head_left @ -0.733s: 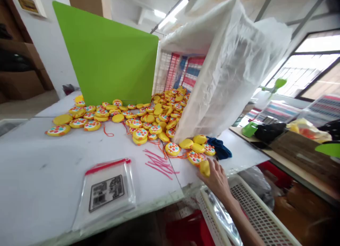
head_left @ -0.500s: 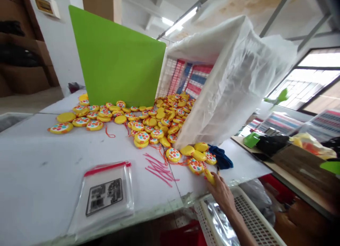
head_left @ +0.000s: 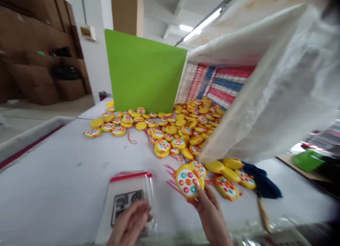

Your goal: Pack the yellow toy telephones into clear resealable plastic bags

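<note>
My right hand (head_left: 211, 210) grips a flat yellow button toy (head_left: 188, 182) by its lower edge, thumb on the front. Its white face has orange, pink and teal bumps, tilted up toward me above the table. My left hand (head_left: 132, 221) hovers over a stack of clear bags (head_left: 130, 185) with red zip tops and a black printed panel. Its fingers are loosely bent, somewhat blurred, and nothing shows in them. Just right of the held toy lie several more yellow toys (head_left: 227, 187), some face up, some back up.
A big heap of the toys (head_left: 183, 129) spills from a woven striped sack (head_left: 231, 79) lined with white plastic. A green board (head_left: 146, 72) stands behind. At the right lie a dark blue cloth (head_left: 262, 180) and a wooden-handled tool (head_left: 263, 214). Cartons (head_left: 29, 79) are stacked far left.
My right hand has lifted a yellow toy from the table's right side, bringing it left with its bumpy face toward me. My left hand has come into view. The camera has turned.
</note>
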